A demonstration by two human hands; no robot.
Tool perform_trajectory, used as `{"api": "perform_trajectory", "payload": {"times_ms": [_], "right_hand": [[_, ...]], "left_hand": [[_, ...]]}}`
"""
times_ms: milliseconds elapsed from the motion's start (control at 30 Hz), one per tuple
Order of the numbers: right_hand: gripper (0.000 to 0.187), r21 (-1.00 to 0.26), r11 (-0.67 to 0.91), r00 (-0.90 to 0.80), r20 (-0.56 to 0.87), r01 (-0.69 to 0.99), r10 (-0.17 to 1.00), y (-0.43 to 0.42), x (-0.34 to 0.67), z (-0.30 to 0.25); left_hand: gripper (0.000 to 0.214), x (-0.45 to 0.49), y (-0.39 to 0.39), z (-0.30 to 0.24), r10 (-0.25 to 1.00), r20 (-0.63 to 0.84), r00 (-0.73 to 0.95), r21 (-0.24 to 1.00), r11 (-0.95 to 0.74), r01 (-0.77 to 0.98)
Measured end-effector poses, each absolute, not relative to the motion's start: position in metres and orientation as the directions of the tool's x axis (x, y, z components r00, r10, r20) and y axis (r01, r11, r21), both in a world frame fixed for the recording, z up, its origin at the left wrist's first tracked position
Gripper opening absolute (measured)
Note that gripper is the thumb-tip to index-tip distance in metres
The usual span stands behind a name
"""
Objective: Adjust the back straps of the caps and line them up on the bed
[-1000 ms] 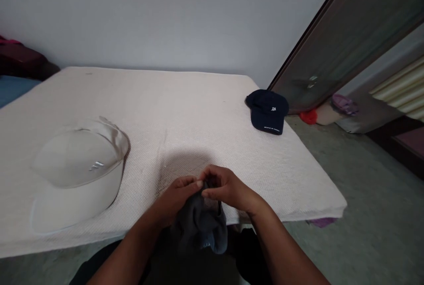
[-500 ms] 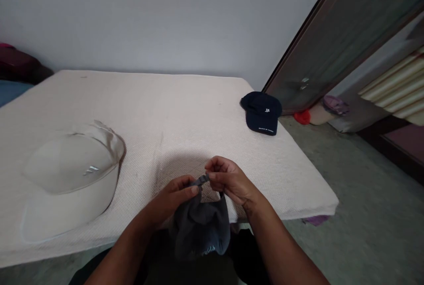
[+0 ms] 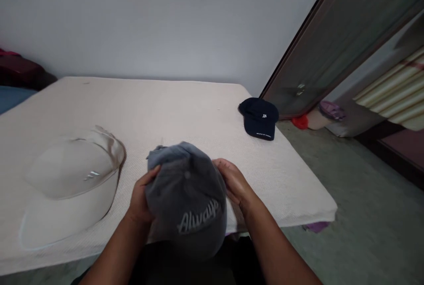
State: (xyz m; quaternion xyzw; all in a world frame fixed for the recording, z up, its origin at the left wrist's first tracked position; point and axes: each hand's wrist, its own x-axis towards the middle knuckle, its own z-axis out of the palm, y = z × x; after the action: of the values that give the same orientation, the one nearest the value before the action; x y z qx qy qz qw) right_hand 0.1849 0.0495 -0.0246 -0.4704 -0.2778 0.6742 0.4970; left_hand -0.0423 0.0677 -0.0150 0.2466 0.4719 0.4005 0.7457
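Note:
A grey baseball cap [image 3: 187, 192] with pale lettering on its front is held over the near edge of the white mattress [image 3: 185, 108]. My left hand [image 3: 141, 201] grips its left side, thumb on the crown. My right hand [image 3: 233, 181] holds the right side, fingers curled behind the cap. The brim points toward me. Both hands are closed on the cap.
A white cap [image 3: 71, 183] lies on the mattress to the left. A navy cap [image 3: 259, 118] sits near the far right corner. A leaning mirror or glass panel [image 3: 334, 42] stands at the right, with a red thing [image 3: 300, 121] on the floor by it.
The grey cap, earlier hanging low with both hands pinching its back strap, has been turned and lifted. Its crown and lettering now face up, with one hand on each side.

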Motion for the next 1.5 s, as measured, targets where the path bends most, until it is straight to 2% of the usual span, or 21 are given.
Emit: {"api": "perform_trajectory", "payload": {"times_ms": [100,200,267,367,433,600,767,933,1033,1200,1300,1367,1500], "right_hand": [[0.025,-0.828,-0.437,-0.15,-0.411,-0.352,0.899,0.043,0.187,-0.036],[0.027,-0.776,-0.515,-0.307,-0.422,-0.364,0.853,0.035,0.188,-0.04],[0.029,-0.751,-0.539,-0.401,-0.391,-0.382,0.828,0.031,0.19,-0.041],[0.044,-0.721,-0.584,-0.55,-0.336,-0.373,0.765,0.028,0.192,-0.044],[0.044,-0.698,-0.592,-0.588,-0.298,-0.403,0.752,0.029,0.195,-0.046],[0.03,-0.71,-0.354,-0.374,-0.137,-0.609,0.917,0.036,0.209,-0.039],[0.033,-0.676,-0.215,-0.224,-0.075,-0.705,0.972,0.039,0.227,-0.024],[0.028,-0.683,-0.23,-0.215,-0.109,-0.693,0.97,0.042,0.24,-0.027],[0.023,-0.703,-0.192,-0.155,-0.116,-0.685,0.981,0.055,0.241,-0.027],[0.024,-0.733,0.041,0.08,-0.019,-0.679,0.997,0.107,0.248,-0.009],[0.018,-0.733,0.161,0.198,0.037,-0.661,0.98,0.146,0.264,-0.001],[0.015,-0.752,0.171,0.288,-0.026,-0.636,0.957,0.169,0.277,-0.006],[0.013,-0.793,0.027,0.356,-0.243,-0.609,0.902,0.193,0.299,-0.04]], "left_hand": [[0.024,-0.055,0.084,-0.017,0.888,-0.454,0.071,0.7,0.405,-0.589],[0.024,-0.066,0.093,-0.017,0.904,-0.42,-0.072,0.698,0.271,-0.663],[0.026,-0.071,0.097,-0.016,0.897,-0.428,-0.112,0.678,0.236,-0.697],[0.03,-0.077,0.101,-0.015,0.874,-0.47,-0.123,0.626,0.233,-0.744],[0.032,-0.078,0.102,-0.016,0.852,-0.511,-0.115,0.584,0.247,-0.773],[0.026,-0.069,0.096,-0.024,0.822,-0.567,0.052,0.436,0.354,-0.827],[0.03,-0.053,0.087,-0.031,0.741,-0.622,0.253,0.368,0.562,-0.741],[0.019,-0.043,0.084,-0.029,0.761,-0.602,0.243,0.433,0.566,-0.701],[0.017,-0.036,0.083,-0.029,0.759,-0.598,0.256,0.424,0.571,-0.703],[0.013,-0.03,0.081,-0.032,0.754,-0.604,0.258,0.424,0.578,-0.697],[0.012,-0.03,0.081,-0.033,0.754,-0.609,0.246,0.433,0.575,-0.694],[0.013,-0.031,0.081,-0.034,0.751,-0.616,0.238,0.434,0.576,-0.693],[0.013,-0.031,0.081,-0.035,0.742,-0.627,0.238,0.421,0.58,-0.698]]}}
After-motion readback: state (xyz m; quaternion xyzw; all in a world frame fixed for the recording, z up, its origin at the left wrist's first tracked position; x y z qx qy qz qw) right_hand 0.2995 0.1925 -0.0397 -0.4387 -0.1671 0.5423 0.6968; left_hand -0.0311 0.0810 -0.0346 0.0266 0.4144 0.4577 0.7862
